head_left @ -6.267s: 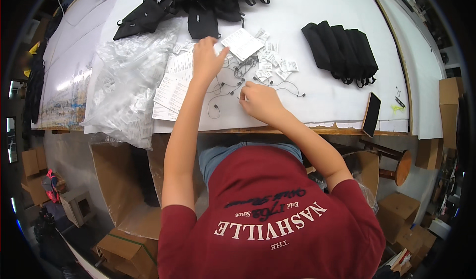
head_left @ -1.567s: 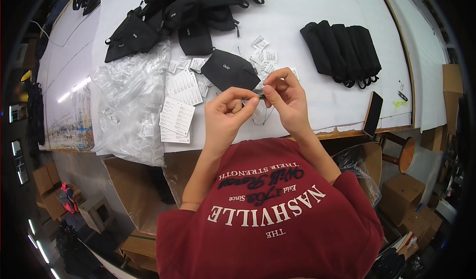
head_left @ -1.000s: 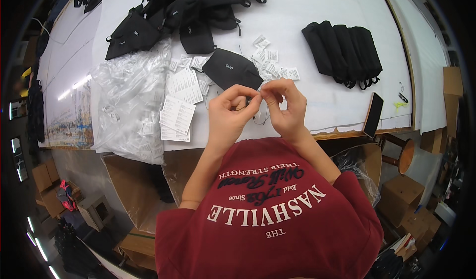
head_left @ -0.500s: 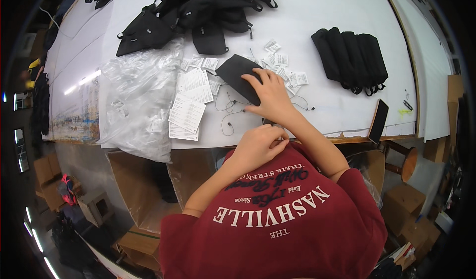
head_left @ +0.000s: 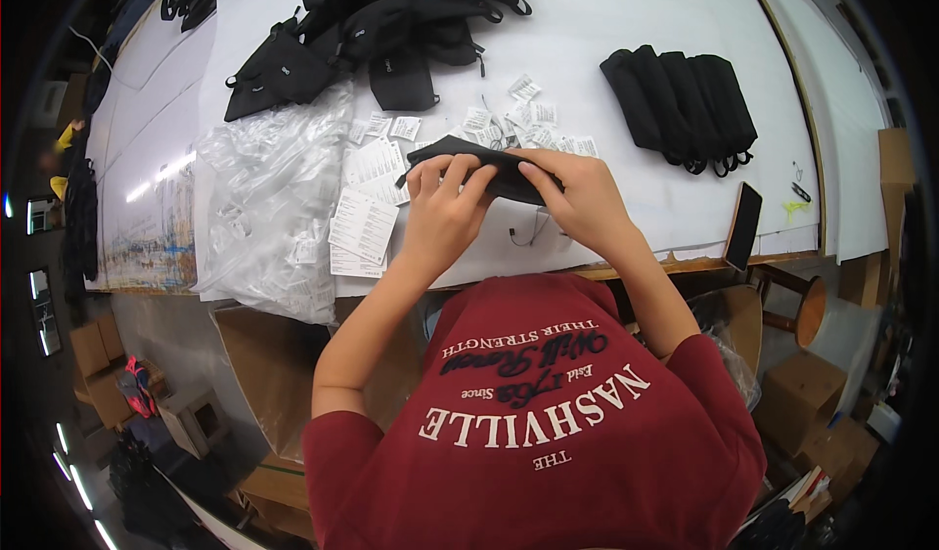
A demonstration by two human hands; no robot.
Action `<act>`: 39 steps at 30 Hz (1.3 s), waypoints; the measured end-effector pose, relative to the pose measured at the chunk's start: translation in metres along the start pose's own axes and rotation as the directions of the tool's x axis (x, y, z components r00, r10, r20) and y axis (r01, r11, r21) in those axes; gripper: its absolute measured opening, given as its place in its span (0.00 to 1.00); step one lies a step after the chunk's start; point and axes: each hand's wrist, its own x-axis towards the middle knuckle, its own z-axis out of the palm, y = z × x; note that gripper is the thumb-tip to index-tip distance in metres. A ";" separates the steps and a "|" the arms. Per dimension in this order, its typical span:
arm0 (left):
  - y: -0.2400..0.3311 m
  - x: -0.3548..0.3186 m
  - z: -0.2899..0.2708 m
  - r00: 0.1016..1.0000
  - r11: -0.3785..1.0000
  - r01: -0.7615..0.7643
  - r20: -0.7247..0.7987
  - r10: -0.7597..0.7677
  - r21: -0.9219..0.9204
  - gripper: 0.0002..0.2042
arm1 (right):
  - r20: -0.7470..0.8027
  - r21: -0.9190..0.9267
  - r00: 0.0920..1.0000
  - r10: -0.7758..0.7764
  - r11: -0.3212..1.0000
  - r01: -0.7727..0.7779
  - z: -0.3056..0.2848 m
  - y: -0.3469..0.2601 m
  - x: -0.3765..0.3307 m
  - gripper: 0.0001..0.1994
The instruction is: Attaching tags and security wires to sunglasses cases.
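Note:
A small black fabric pouch point(head_left: 514, 180) is lifted just over the white table in front of me, with its edge turned up. My left hand point(head_left: 442, 213) grips the pouch's left side, fingers curled over the edge. On the other side, my right hand point(head_left: 585, 196) pinches the pouch between thumb and fingers. The fingertips are partly hidden by the fabric. Small white labels point(head_left: 533, 113) lie scattered beyond the pouch. Printed white cards point(head_left: 360, 225) are beside my left hand, and a thin dark string point(head_left: 528, 240) lies below the pouch.
A heap of black pouches point(head_left: 391, 37) sits at the far side. Several more black pouches point(head_left: 685, 105) lie in a row at right. Clear plastic bags point(head_left: 274, 208) cover the table's left part. A phone point(head_left: 743, 225) and small thread snips point(head_left: 801, 192) are near the right edge.
My left hand has risen from near my shirt and taken hold of the pouch's left side. The pouch has come off the table and tipped up, held in both hands.

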 end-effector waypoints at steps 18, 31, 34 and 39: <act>-0.005 0.001 -0.016 0.986 0.964 -0.167 -0.043 0.162 -0.208 0.14 | 0.134 0.260 0.988 0.080 0.959 -0.113 -0.004 -0.003 -0.005 0.14; -0.004 0.004 -0.017 0.970 0.948 0.118 -0.169 -0.173 -0.295 0.07 | 0.163 0.415 0.971 0.177 0.880 -0.230 0.014 0.039 -0.035 0.27; -0.010 0.000 -0.026 0.937 0.893 0.258 -0.129 -0.324 -0.368 0.06 | 0.370 0.686 0.903 0.218 0.592 -0.424 -0.015 0.044 -0.034 0.27; -0.012 -0.012 -0.041 0.918 0.839 0.364 0.005 -0.396 -0.406 0.06 | 0.337 0.659 0.937 0.088 0.689 -0.301 -0.074 0.041 -0.041 0.29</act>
